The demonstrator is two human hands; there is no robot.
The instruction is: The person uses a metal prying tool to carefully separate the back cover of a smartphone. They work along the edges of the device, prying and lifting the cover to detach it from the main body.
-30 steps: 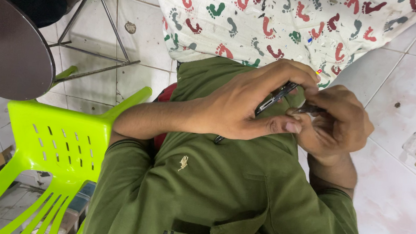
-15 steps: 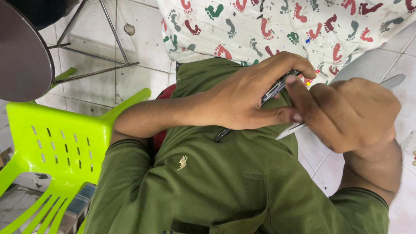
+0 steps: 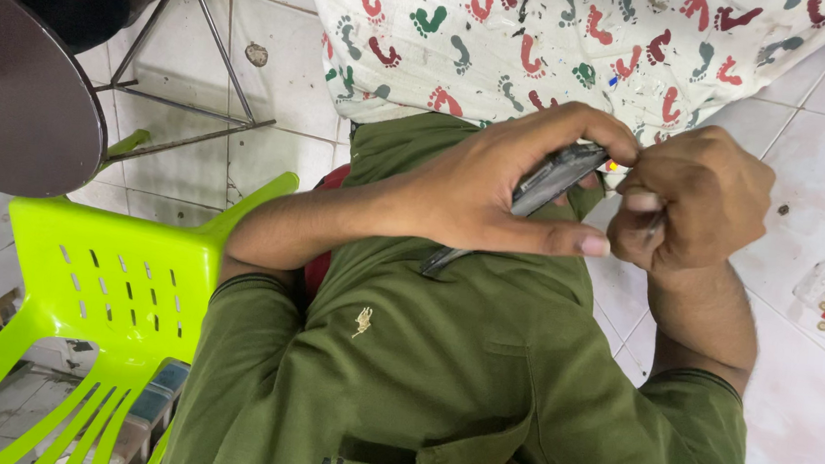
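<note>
Phone [image 3: 548, 180], prob., above white-tiled floor [image 3: 794, 415]

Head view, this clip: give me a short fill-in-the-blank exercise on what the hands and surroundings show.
1. The left hand grips a flat dark ____ by its edges.
2. The plastic chair beside the person is lime ____.
3. The white cloth is printed with coloured ____.
4. The right hand pinches a thin ____ at the device's top edge.

Missing words: device; green; footprints; tool
</note>
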